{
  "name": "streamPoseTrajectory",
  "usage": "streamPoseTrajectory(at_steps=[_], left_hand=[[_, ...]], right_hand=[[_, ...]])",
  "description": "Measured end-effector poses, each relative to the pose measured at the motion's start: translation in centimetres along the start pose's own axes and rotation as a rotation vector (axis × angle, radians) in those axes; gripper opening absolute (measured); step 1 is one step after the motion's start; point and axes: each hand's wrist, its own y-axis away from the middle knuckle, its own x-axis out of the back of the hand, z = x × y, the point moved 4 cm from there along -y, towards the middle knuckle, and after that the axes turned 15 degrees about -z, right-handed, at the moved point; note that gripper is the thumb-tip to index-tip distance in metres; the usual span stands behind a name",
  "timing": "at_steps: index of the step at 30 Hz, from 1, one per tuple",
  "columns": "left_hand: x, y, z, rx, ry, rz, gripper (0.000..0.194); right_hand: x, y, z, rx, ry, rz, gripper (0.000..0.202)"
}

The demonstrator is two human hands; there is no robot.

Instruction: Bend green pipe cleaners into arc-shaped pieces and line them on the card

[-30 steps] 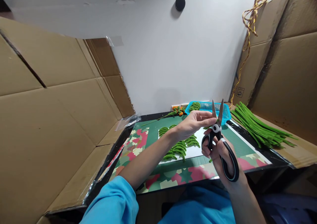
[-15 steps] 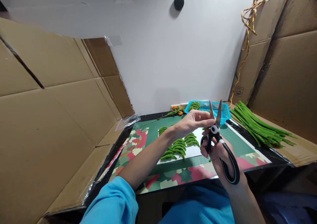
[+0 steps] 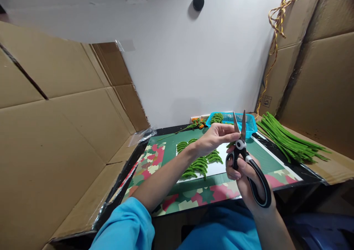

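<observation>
My right hand (image 3: 250, 178) is wrapped round the black-and-white scissors (image 3: 241, 145), whose blades point up and stand slightly apart. My left hand (image 3: 217, 136) is pinched beside the blades; what its fingertips hold is mostly hidden, though a bit of green shows below them. Beneath my left arm, short green fuzzy pieces (image 3: 199, 164) lie in curved groups on a white sheet (image 3: 212, 170). Long green fuzzy stems (image 3: 290, 139) are piled at the right.
A blue basket (image 3: 250, 126) with green pieces (image 3: 216, 118) stands at the back. Orange flowers (image 3: 199, 122) lie beside it. The green mat (image 3: 173, 135) covers the table. Cardboard walls (image 3: 83, 124) flank both sides, and a twisted cord (image 3: 273, 51) hangs at the right.
The scissor blades have closed a little, and my right hand has shifted slightly to the right with them. My left hand has stayed almost still.
</observation>
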Motion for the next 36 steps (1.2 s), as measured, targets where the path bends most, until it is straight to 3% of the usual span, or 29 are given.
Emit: streamPoseTrajectory(at_steps=[8,23,36], left_hand=[[-0.06,-0.04,-0.25,-0.018,0.013,0.000,0.046],[-0.89,-0.19,-0.18,-0.078,0.015,0.046,0.046],[-0.67,0.08,-0.62,-0.049,-0.007,0.043,0.049]], right_hand=[[-0.04,0.07,0.19,-0.003,0.015,0.039,0.028],[-0.09,-0.12,-0.09,-0.001,0.069,-0.028,0.021],[0.21,0.07,0.51,0.014,0.033,0.023,0.029]])
